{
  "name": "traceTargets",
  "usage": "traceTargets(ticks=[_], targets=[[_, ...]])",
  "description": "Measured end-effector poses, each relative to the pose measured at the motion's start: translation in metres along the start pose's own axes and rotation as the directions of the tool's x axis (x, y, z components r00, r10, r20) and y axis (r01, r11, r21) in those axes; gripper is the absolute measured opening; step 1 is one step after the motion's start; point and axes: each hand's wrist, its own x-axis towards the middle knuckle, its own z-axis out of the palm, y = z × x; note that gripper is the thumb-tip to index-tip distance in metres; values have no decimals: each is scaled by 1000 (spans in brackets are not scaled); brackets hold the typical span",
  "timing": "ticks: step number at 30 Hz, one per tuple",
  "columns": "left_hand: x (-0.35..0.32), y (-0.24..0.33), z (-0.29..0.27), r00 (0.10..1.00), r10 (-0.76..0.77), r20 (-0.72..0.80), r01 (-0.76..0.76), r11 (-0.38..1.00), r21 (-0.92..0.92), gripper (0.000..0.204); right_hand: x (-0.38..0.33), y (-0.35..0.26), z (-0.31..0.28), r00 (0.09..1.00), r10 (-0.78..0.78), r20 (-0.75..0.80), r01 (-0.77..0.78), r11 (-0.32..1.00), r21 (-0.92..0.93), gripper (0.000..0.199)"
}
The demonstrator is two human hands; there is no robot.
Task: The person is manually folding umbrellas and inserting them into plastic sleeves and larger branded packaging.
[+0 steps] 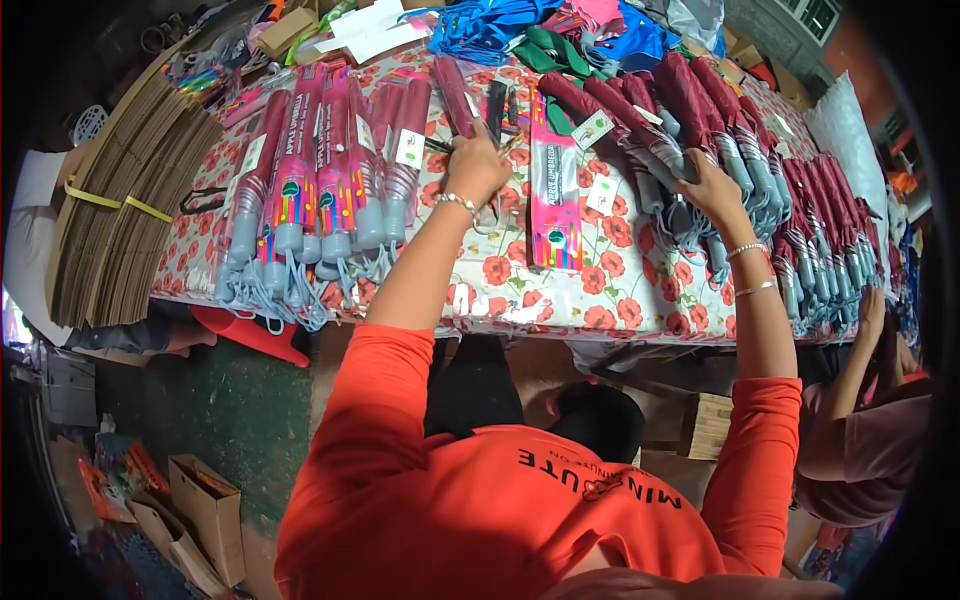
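My left hand is closed over a folded maroon umbrella lying toward the far side of the table; its fingers partly hide the shaft. Over the near end of a pile at the right, my right hand has its fingers curled round another maroon umbrella with a grey handle. Between my hands lies a flat pink printed umbrella sleeve with a clear window. A white tag with a green print rests beside the pile. Packed umbrellas in pink printed sleeves lie in a row at the left.
A flowered cloth covers the table. Strapped flat cardboard stands at the left edge. More maroon umbrellas lie at the right, near another person's hand. Blue straps are heaped at the back. Open cardboard boxes stand on the floor.
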Motion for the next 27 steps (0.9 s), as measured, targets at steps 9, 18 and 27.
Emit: traceTargets(ticks=[9,18,27], targets=[[-48,-20,-78,985,166,48,-166,986,3,48,-1,6,5,999,19,46,-20,1000,18,54],[-73,-31,-55,944,225,242,-301,888,347,65,8,26,1,976,89,197,-211,588,781,40],[-81,27,-51,966,207,156,192,-166,-967,62,-195,-37,-51,966,59,250,-240,-147,960,57]])
